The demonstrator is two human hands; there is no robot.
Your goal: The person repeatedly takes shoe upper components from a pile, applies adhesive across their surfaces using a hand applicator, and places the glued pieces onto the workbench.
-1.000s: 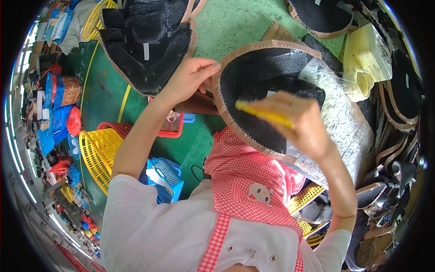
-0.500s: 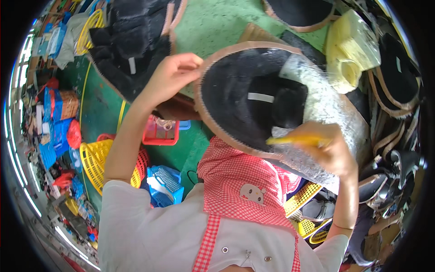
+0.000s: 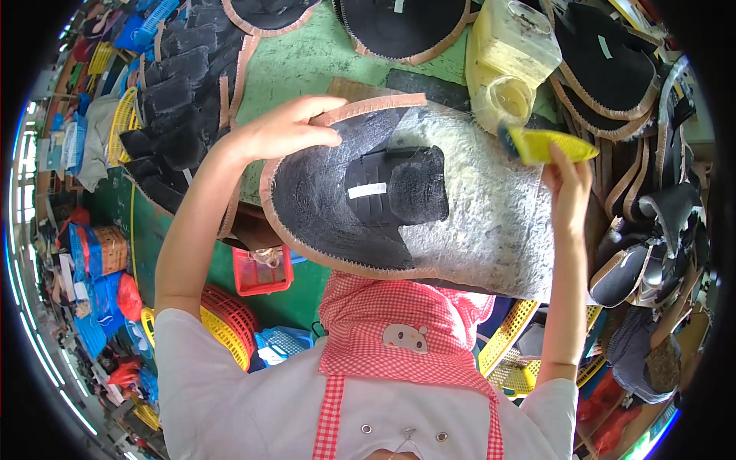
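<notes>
Motion smears the tip of the yellow tool [image 3: 558,147], so its dark end is hard to make out beside the mouth of the container [image 3: 517,46]; I can't tell whether they touch. Other pieces [image 3: 402,27] run off the top of the view. Down in front, the black piece [image 3: 322,201] lies on the whitish board [image 3: 498,215], its long axis running left to right: rounded, tan-trimmed end to the left, open end to the right, dark flap [image 3: 418,185] reaching that way too. The left hand [image 3: 295,132] is half curled at the upper left rim, thumb over the black and fingers by the trim [image 3: 383,104]; how firmly it grips, I can't tell. The right hand [image 3: 569,188] is closed around the tool, pinching it in its fingers. And there's the change: half a second ago that tool was over the piece's lower right edge; now it's up at the container, clear of the piece.
</notes>
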